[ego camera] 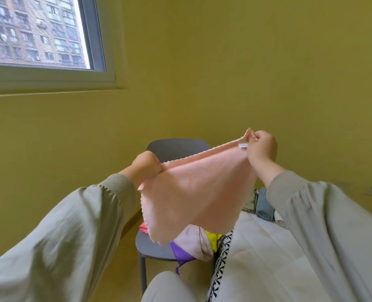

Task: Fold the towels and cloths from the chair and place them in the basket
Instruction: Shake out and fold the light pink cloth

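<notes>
A peach-pink towel (193, 192) hangs stretched in the air in front of me. My left hand (146, 165) grips its left top corner. My right hand (261, 147) pinches the right top corner, next to a small white label, and sits higher than the left. The towel's lower tip dangles over the grey chair (156, 247). On the chair seat lie more cloths: a purple one (180, 253), a whitish-pink one (193, 238), a yellow one (212, 237) and a red one (144, 227). No basket is in view.
A bed with a white quilt (263, 253) and a black-and-white patterned edge (221, 258) lies at the right, with folded blue-grey fabric (264, 205) at its far end. Yellow walls close off the corner behind the chair. A window (35, 33) is at upper left.
</notes>
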### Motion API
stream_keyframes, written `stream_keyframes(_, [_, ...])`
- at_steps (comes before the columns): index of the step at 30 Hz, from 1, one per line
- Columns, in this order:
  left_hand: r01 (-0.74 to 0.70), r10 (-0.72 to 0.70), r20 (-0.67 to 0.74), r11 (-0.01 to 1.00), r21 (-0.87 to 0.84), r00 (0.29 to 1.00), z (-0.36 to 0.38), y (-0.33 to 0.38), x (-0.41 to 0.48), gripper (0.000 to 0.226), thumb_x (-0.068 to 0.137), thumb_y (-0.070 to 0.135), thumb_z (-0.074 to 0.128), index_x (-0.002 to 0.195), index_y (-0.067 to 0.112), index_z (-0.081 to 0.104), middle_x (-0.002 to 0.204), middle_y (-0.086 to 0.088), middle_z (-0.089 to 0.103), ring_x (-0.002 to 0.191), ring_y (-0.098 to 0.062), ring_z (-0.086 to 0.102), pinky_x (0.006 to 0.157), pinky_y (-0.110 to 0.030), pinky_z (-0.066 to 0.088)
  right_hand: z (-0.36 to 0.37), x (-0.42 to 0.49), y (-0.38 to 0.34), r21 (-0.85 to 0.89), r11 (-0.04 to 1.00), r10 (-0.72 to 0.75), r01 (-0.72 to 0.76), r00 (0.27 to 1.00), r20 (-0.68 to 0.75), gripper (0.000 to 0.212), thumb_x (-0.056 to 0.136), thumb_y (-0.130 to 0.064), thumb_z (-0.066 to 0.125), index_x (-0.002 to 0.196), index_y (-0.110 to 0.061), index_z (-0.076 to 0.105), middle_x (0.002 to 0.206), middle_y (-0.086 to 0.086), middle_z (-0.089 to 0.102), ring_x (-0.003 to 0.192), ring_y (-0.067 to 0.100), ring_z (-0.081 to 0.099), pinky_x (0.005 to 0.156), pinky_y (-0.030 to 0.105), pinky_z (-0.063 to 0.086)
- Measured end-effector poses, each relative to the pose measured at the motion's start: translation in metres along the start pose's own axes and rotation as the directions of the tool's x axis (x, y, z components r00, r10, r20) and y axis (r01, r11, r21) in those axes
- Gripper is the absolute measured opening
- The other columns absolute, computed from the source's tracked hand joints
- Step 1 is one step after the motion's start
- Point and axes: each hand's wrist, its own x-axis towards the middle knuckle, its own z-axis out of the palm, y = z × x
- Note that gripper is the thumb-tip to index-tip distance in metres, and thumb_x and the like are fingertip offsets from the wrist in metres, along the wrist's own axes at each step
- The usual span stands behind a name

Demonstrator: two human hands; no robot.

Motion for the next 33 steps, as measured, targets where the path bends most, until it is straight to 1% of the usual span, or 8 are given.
stream_keyframes(3, [0.066, -0.065, -0.006, 0.996, 0.058, 0.998, -0.002, 0.008, -0.001, 0.020, 0.087, 0.011, 0.051, 0.068, 0.008, 0.056, 0.065, -0.003, 0.051, 0.057, -0.019, 0.049, 0.049, -0.026, 0.039, -0.016, -0.001, 0.005, -0.032, 0.999, 0.002, -0.004, 0.998, -0.056, 0.020, 0.096, -0.013, 0.045, 0.078, -0.007, 0.053, 0.077, 0.005, 0.054, 0.071, 0.025, 0.048, 0.059, 0.029, 0.032])
stream_keyframes(6, [0.132, -0.132, 0.013, 0.975, -0.181, 0.991, 0.006, 0.020, -0.002, 0.025, 0.092, 0.003, 0.043, 0.068, 0.009, 0.046, 0.063, -0.004, 0.042, 0.057, -0.020, 0.045, 0.053, -0.028, 0.043, -0.034, 0.000, 0.019, -0.031, 0.999, 0.019, -0.022, 0.996, -0.082, 0.022, 0.095, -0.014, 0.045, 0.074, -0.011, 0.047, 0.076, 0.005, 0.053, 0.072, 0.025, 0.046, 0.060, 0.028, 0.030])
stream_keyframes(10, [0.366, -0.049, 0.452, 0.668, -0.648, 0.891, 0.020, 0.036, -0.016, 0.046, 0.095, 0.007, 0.048, 0.050, 0.016, 0.045, 0.039, 0.003, 0.030, 0.030, -0.007, 0.026, 0.033, -0.012, 0.020, -0.066, 0.007, 0.048, -0.122, 0.981, 0.143, -0.151, 0.987, -0.073, 0.027, 0.096, -0.021, 0.046, 0.071, -0.010, 0.048, 0.081, 0.009, 0.056, 0.073, 0.028, 0.049, 0.062, 0.030, 0.033])
stream_keyframes(16, [0.423, 0.136, 0.705, 0.716, -0.555, 0.696, 0.052, 0.068, -0.019, 0.036, 0.083, 0.037, 0.061, 0.056, 0.013, 0.062, 0.044, 0.002, 0.044, 0.041, -0.007, 0.037, 0.048, -0.018, 0.034, -0.112, 0.030, 0.119, -0.300, 0.872, 0.384, -0.386, 0.921, -0.069, 0.031, 0.092, -0.021, 0.055, 0.112, 0.003, 0.060, 0.123, 0.019, 0.061, 0.111, 0.036, 0.059, 0.086, 0.034, 0.045])
stream_keyframes(20, [0.342, 0.103, 0.637, 0.773, -0.535, 0.764, 0.098, 0.090, 0.003, 0.014, 0.088, 0.005, 0.064, 0.074, 0.007, 0.061, 0.062, -0.002, 0.051, 0.056, -0.009, 0.045, 0.046, -0.011, 0.046, -0.124, 0.040, 0.170, -0.367, 0.854, 0.375, -0.369, 0.925, -0.058, 0.031, 0.096, -0.025, 0.049, 0.100, 0.003, 0.063, 0.107, 0.022, 0.064, 0.097, 0.038, 0.060, 0.074, 0.032, 0.041])
stream_keyframes(25, [-0.018, 0.046, 0.198, 0.990, -0.141, 0.979, 0.183, 0.114, 0.034, 0.010, 0.081, 0.006, 0.063, 0.080, 0.008, 0.072, 0.080, -0.011, 0.066, 0.072, -0.027, 0.060, 0.070, -0.032, 0.054, -0.109, 0.044, 0.242, -0.395, 0.854, 0.378, -0.338, 0.925, 0.027, 0.047, 0.097, -0.021, 0.047, 0.053, -0.010, 0.033, 0.055, 0.004, 0.028, 0.054, 0.022, 0.026, 0.046, 0.033, 0.015])
stream_keyframes(30, [0.090, -0.081, 0.108, 0.993, -0.082, 0.991, 0.248, 0.122, 0.055, 0.020, 0.089, 0.019, 0.053, 0.093, 0.008, 0.069, 0.088, -0.014, 0.067, 0.078, -0.033, 0.061, 0.063, -0.031, 0.043, -0.084, 0.045, 0.304, -0.352, 0.874, 0.397, -0.334, 0.910, 0.122, 0.028, 0.091, -0.010, 0.054, 0.067, -0.020, 0.063, 0.067, 0.002, 0.054, 0.065, 0.021, 0.045, 0.053, 0.027, 0.029])
stream_keyframes(33, [0.259, -0.195, 0.267, 0.937, -0.233, 0.944, 0.290, 0.122, 0.075, 0.028, 0.095, 0.015, 0.046, 0.103, -0.006, 0.062, 0.068, -0.016, 0.061, 0.048, -0.027, 0.064, 0.042, -0.024, 0.045, -0.064, 0.053, 0.337, -0.440, 0.825, 0.432, -0.353, 0.898, 0.089, 0.038, 0.091, -0.010, 0.054, 0.054, -0.016, 0.043, 0.065, 0.004, 0.050, 0.063, 0.025, 0.045, 0.048, 0.026, 0.027])
